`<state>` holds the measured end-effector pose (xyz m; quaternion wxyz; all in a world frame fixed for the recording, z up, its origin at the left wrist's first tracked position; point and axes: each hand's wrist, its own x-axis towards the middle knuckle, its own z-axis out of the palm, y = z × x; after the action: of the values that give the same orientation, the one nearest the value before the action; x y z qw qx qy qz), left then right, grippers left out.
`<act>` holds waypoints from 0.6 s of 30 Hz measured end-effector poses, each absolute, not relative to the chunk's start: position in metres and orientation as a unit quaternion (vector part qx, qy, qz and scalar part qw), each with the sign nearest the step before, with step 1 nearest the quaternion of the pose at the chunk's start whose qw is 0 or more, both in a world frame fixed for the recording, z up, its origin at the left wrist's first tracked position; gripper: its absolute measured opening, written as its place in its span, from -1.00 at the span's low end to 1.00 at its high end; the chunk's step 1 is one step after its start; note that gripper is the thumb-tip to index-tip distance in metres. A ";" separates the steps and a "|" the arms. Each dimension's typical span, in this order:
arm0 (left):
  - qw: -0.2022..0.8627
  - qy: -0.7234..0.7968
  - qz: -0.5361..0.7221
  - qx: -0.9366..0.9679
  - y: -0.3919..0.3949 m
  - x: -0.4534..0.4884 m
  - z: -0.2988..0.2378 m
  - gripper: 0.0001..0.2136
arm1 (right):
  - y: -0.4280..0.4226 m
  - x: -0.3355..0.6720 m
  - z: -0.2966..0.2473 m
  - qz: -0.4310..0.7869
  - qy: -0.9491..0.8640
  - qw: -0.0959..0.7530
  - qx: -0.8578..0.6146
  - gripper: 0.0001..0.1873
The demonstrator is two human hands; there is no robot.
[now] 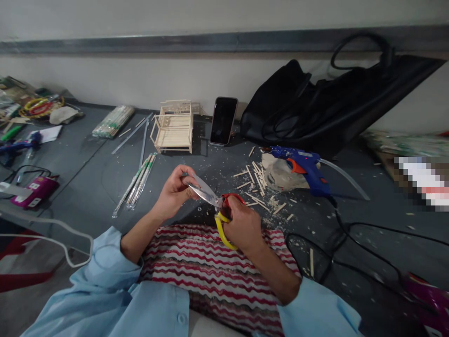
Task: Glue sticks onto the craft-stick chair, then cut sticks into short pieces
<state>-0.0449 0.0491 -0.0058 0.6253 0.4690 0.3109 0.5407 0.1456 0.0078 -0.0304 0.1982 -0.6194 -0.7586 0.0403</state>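
Observation:
My right hand (pixel 245 222) is wrapped round the red and yellow handles of a pair of scissors (pixel 206 193). The blades stand apart and point up and left, toward my left hand (pixel 178 189). That hand is pinched at the blade tips; whatever its fingers hold is too small or hidden to name. Short cut wooden sticks (pixel 257 178) and pale chips lie on the dark table to the right of the scissors. Farther back stands a small model made of wooden sticks (pixel 174 131).
A blue glue gun (pixel 305 168) rests at right, its black cable (pixel 351 234) trailing over the table. A phone (pixel 223 120) leans on the wall beside a black bag (pixel 291 110). Wrapped sticks (pixel 140 180) and a packed bundle (pixel 112 120) lie left. A striped cloth (pixel 217 271) covers my lap.

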 end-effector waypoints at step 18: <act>0.617 0.321 0.534 0.481 0.049 -0.046 -0.006 -0.63 | 0.006 0.144 -0.033 0.009 -0.755 0.197 -0.625 -0.87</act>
<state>-0.0459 0.0490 -0.0057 0.6168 0.4814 0.3210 0.5337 0.1441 0.0056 -0.0326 0.1969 -0.6254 -0.7550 0.0095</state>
